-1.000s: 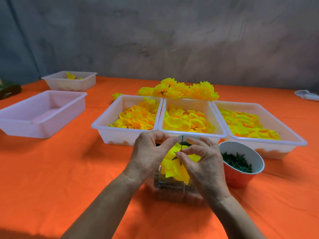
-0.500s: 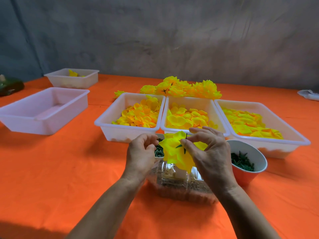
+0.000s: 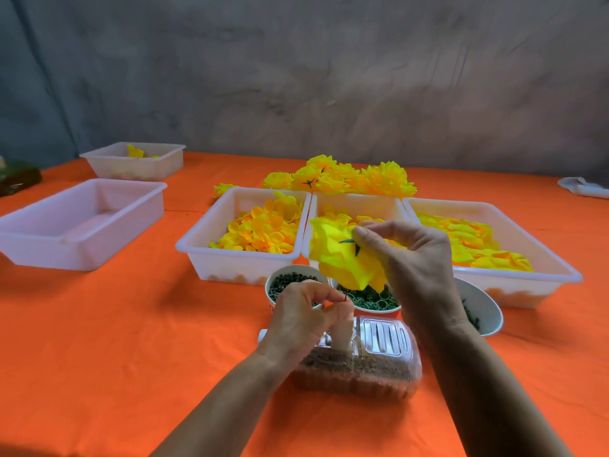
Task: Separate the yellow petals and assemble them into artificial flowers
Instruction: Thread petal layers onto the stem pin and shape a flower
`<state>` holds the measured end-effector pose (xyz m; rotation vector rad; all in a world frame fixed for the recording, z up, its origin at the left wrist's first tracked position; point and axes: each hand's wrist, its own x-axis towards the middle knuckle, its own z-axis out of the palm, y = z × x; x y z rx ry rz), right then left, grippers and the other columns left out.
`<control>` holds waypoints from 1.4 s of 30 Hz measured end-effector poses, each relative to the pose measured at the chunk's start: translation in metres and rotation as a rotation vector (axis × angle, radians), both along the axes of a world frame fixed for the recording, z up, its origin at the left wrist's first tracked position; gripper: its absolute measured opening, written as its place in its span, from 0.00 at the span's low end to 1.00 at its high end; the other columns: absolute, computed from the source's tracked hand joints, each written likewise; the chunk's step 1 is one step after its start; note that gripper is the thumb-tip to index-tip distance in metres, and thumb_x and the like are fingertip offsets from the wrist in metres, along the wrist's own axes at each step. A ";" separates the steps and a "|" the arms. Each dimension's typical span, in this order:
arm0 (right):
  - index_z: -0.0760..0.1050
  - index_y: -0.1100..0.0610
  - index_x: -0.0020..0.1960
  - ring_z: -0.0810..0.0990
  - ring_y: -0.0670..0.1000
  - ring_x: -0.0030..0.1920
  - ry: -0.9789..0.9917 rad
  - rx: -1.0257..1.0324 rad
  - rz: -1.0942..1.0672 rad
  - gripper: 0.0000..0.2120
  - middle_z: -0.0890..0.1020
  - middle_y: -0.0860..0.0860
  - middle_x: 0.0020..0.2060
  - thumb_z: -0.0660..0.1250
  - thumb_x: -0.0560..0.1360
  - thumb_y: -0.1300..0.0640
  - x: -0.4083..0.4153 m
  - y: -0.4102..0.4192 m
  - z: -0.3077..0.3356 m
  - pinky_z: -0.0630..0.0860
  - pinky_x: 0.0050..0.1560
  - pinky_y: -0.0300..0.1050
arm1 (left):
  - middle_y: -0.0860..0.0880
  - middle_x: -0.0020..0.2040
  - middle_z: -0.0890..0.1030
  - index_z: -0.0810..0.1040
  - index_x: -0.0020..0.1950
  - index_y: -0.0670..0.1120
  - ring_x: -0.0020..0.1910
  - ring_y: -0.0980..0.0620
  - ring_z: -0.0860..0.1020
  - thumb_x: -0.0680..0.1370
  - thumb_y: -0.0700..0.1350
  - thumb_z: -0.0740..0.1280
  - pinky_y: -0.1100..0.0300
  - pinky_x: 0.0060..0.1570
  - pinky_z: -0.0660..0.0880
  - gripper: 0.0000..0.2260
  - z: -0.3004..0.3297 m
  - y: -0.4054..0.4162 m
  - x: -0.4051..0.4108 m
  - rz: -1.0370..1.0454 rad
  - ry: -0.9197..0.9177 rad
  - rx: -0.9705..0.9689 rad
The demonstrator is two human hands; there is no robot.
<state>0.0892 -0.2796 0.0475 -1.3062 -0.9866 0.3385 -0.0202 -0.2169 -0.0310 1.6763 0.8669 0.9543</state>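
Above the middle white tray [image 3: 357, 201], my right hand [image 3: 415, 268] is holding up a half-built yellow flower [image 3: 342, 255], thumb and forefinger pinching it at its dark green centre, with the petals hanging down and to the left of my fingers. Lower and nearer to me, my left hand [image 3: 303, 316] is curling its fingers around something small and dark at the fingertips; I am pinching it, but it is too small for me to tell what it is. The flower is sitting well above my left hand and apart from it.

My left hand is hovering over a clear plastic box [image 3: 365, 364] with brownish bits inside. Just beyond the box, three cups are standing in a row: the left cup [image 3: 290, 278] is holding dark green pieces, the middle cup [image 3: 372, 300] is holding small green rings, and the right cup [image 3: 484, 308] is showing partly behind my right wrist.

Behind the cups, three white trays are lying side by side, each holding loose yellow petals: the left tray [image 3: 237, 255], the middle one, and the right tray [image 3: 514, 275]. Past them, a pile of finished flowers [image 3: 346, 178] is resting on the orange tablecloth [image 3: 115, 341]. Off to the left, an empty-looking white tray [image 3: 82, 222] and a smaller tray [image 3: 138, 161] with a few yellow bits are standing well apart from my hands.
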 end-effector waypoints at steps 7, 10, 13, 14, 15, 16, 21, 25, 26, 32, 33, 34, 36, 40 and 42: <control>0.77 0.56 0.39 0.76 0.52 0.39 1.022 0.006 0.118 0.06 0.81 0.52 0.36 0.66 0.74 0.58 0.033 0.012 -0.002 0.71 0.40 0.44 | 0.51 0.40 0.83 0.85 0.38 0.49 0.45 0.49 0.81 0.66 0.43 0.76 0.46 0.53 0.76 0.03 0.006 0.004 -0.005 -0.041 0.067 0.033; 0.75 0.55 0.40 0.76 0.52 0.39 1.271 0.023 0.218 0.08 0.83 0.53 0.28 0.61 0.77 0.59 0.039 0.013 -0.010 0.69 0.42 0.44 | 0.47 0.44 0.84 0.85 0.42 0.47 0.47 0.46 0.80 0.66 0.41 0.78 0.45 0.53 0.77 0.07 0.015 0.008 -0.005 -0.058 0.054 0.053; 0.73 0.55 0.40 0.77 0.51 0.35 1.378 0.069 0.329 0.08 0.82 0.53 0.26 0.60 0.77 0.59 0.043 0.014 -0.020 0.69 0.42 0.44 | 0.48 0.45 0.84 0.85 0.41 0.48 0.48 0.48 0.81 0.66 0.40 0.78 0.46 0.54 0.77 0.07 0.022 0.010 -0.006 -0.093 0.097 0.047; 0.73 0.56 0.39 0.78 0.51 0.32 1.405 0.081 0.358 0.09 0.81 0.53 0.26 0.59 0.78 0.58 0.044 0.015 -0.022 0.70 0.41 0.44 | 0.48 0.45 0.84 0.85 0.41 0.50 0.49 0.49 0.81 0.66 0.40 0.78 0.47 0.55 0.77 0.07 0.024 0.011 -0.007 -0.115 0.122 0.048; 0.73 0.57 0.39 0.79 0.51 0.28 1.437 0.093 0.386 0.10 0.81 0.53 0.25 0.59 0.78 0.57 0.045 0.015 -0.023 0.72 0.39 0.45 | 0.48 0.45 0.84 0.85 0.42 0.50 0.49 0.49 0.81 0.66 0.40 0.78 0.48 0.56 0.77 0.08 0.026 0.012 -0.008 -0.131 0.132 0.049; 0.73 0.58 0.39 0.78 0.51 0.26 1.476 0.105 0.415 0.11 0.80 0.53 0.25 0.59 0.79 0.57 0.046 0.015 -0.024 0.75 0.34 0.44 | 0.47 0.45 0.84 0.85 0.42 0.50 0.50 0.49 0.81 0.67 0.39 0.77 0.48 0.56 0.76 0.09 0.029 0.014 -0.009 -0.133 0.114 0.051; 0.72 0.61 0.41 0.70 0.50 0.38 1.571 0.146 0.550 0.03 0.77 0.55 0.29 0.62 0.69 0.61 0.041 0.018 -0.024 0.71 0.15 0.39 | 0.51 0.44 0.84 0.82 0.46 0.52 0.47 0.55 0.81 0.67 0.47 0.76 0.64 0.48 0.76 0.09 0.063 0.016 0.004 -0.127 -0.061 0.095; 0.73 0.60 0.47 0.75 0.50 0.35 1.552 0.179 0.583 0.06 0.78 0.55 0.37 0.61 0.73 0.59 0.041 0.025 -0.029 0.76 0.20 0.43 | 0.54 0.45 0.83 0.80 0.51 0.52 0.45 0.60 0.81 0.58 0.59 0.73 0.69 0.42 0.75 0.24 0.083 0.016 0.009 -0.267 0.009 0.047; 0.74 0.61 0.47 0.78 0.51 0.32 1.528 0.183 0.576 0.06 0.79 0.56 0.36 0.61 0.74 0.59 0.041 0.027 -0.031 0.78 0.23 0.43 | 0.54 0.44 0.83 0.80 0.51 0.52 0.44 0.61 0.81 0.58 0.59 0.72 0.71 0.41 0.74 0.23 0.085 0.017 0.010 -0.241 0.014 0.061; 0.82 0.65 0.32 0.82 0.52 0.28 1.408 0.222 0.581 0.09 0.84 0.57 0.31 0.67 0.61 0.59 0.031 0.037 -0.036 0.75 0.33 0.30 | 0.53 0.35 0.83 0.80 0.42 0.46 0.34 0.56 0.80 0.65 0.57 0.69 0.60 0.43 0.74 0.15 0.098 0.019 0.027 -0.193 0.006 -0.093; 0.82 0.65 0.31 0.83 0.52 0.29 1.411 0.245 0.574 0.09 0.84 0.58 0.32 0.68 0.61 0.59 0.031 0.038 -0.036 0.78 0.33 0.37 | 0.53 0.34 0.82 0.80 0.41 0.46 0.32 0.57 0.80 0.66 0.54 0.71 0.57 0.44 0.74 0.12 0.099 0.020 0.028 -0.199 -0.012 -0.136; 0.82 0.65 0.30 0.83 0.53 0.29 1.416 0.264 0.564 0.09 0.84 0.58 0.33 0.68 0.61 0.59 0.032 0.038 -0.037 0.79 0.32 0.43 | 0.52 0.33 0.82 0.79 0.41 0.46 0.31 0.56 0.79 0.68 0.50 0.72 0.56 0.44 0.74 0.08 0.101 0.023 0.028 -0.197 -0.042 -0.179; 0.82 0.64 0.30 0.83 0.54 0.29 1.408 0.277 0.550 0.11 0.84 0.58 0.33 0.65 0.63 0.59 0.033 0.038 -0.040 0.80 0.31 0.47 | 0.49 0.35 0.82 0.78 0.41 0.45 0.31 0.53 0.79 0.72 0.42 0.71 0.57 0.41 0.77 0.03 0.104 0.027 0.029 -0.194 -0.106 -0.255; 0.81 0.64 0.33 0.81 0.54 0.27 1.356 0.211 0.574 0.08 0.83 0.58 0.32 0.74 0.55 0.63 0.033 0.034 -0.046 0.79 0.29 0.45 | 0.48 0.34 0.81 0.78 0.44 0.43 0.29 0.54 0.79 0.74 0.37 0.69 0.61 0.30 0.78 0.02 0.111 0.031 0.028 -0.202 -0.138 -0.209; 0.82 0.65 0.33 0.81 0.54 0.28 1.303 0.196 0.633 0.20 0.83 0.58 0.33 0.81 0.42 0.67 0.035 0.032 -0.051 0.79 0.29 0.44 | 0.48 0.33 0.81 0.78 0.44 0.42 0.29 0.54 0.78 0.74 0.36 0.69 0.62 0.28 0.77 0.02 0.114 0.032 0.027 -0.214 -0.132 -0.163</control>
